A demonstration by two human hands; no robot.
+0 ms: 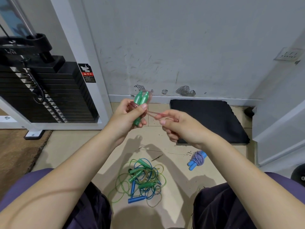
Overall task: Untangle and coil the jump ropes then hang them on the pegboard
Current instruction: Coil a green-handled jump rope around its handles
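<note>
We see both of our forearms bare, without watch or bracelet. Our left hand (130,116) and right hand (179,128) wear no gloves and no rings that we can see. Purple short sleeves (21,184) cover our upper arms, and dark trousers (219,209) cover our legs.

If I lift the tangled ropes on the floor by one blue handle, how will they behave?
The tangled pile probably comes up floppy, trailing loose green and blue loops. The blue handle looks rigid and light. Interlaced cords likely drag the other handles along.
</note>
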